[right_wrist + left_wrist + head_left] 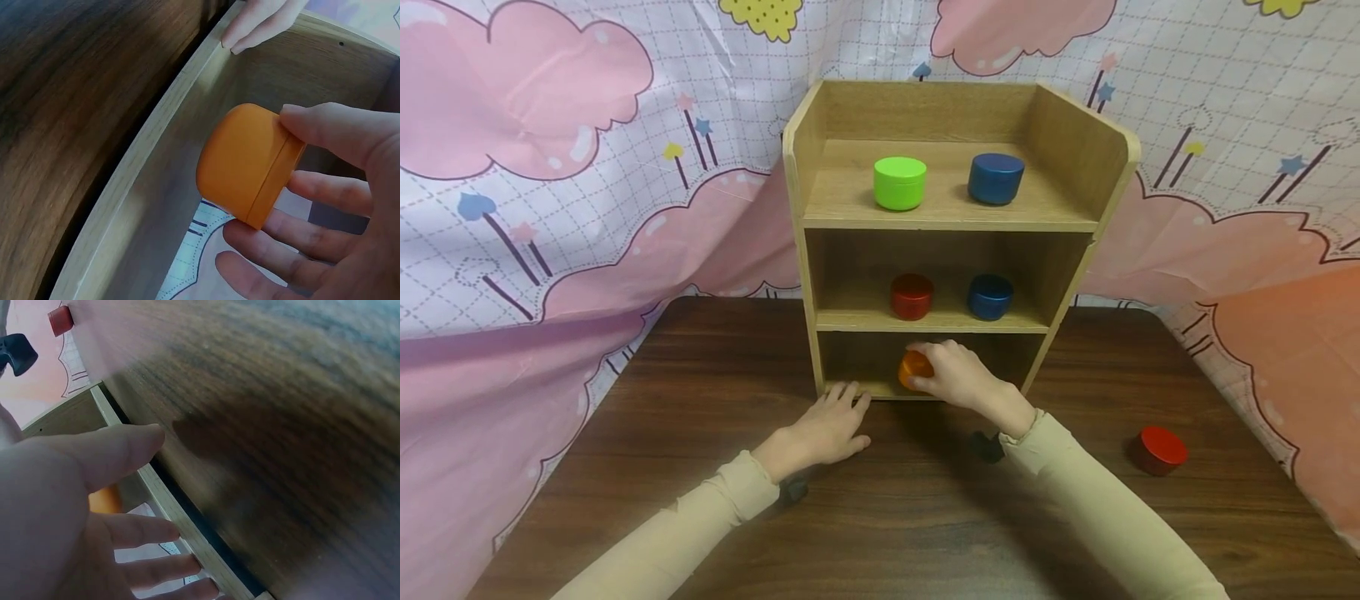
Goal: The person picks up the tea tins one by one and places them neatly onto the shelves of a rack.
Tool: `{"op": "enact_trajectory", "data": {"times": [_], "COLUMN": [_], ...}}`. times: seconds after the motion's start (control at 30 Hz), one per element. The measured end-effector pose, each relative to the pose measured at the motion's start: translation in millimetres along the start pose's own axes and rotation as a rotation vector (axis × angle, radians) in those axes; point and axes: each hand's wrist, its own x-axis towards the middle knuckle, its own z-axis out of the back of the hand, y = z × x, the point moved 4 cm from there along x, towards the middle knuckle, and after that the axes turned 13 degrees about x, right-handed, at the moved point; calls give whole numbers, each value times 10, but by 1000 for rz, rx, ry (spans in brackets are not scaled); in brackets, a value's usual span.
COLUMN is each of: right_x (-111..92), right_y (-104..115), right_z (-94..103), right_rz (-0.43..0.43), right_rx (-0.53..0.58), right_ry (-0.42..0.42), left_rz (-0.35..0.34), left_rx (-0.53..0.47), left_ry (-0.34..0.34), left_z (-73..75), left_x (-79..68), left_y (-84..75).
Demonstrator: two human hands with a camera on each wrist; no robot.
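Observation:
My right hand [964, 377] pinches an orange round lidded tin [916, 369] in the bottom compartment of a wooden shelf [854, 321]. In the right wrist view the orange tin [240, 159] is tilted, with the thumb on one side and fingers on the other. The straight, spread fingers of my left hand [829, 427] rest at the shelf's bottom front edge, toward its left corner. In the left wrist view that left hand [56, 487] holds nothing, and its fingertips touch the edge strip [181, 522].
On the top shelf stand a green tin [899, 184] and a blue tin [996, 179]. The middle shelf bears a red tin [912, 297] and another blue tin [990, 297]. A red tin [1161, 450] sits on the dark table [880, 533] at right. Patterned cloth [715, 100] hangs behind.

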Motion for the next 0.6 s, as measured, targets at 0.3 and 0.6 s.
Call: {"op": "enact_trajectory", "data": {"times": [0.3,0.6], "right_x": [105,153], "right_y": [46,39], "right_z": [-103,-177], "right_rz": [-24,-54], "right_rx": [4,-8], "right_ry": [27,37], "left_rz": [0,-8], "left_rx": [-18,-20], "left_ry": [-7,-10], "left_z": [-4,37], "left_x": [-4,-16], "left_y": [4,-7]}}
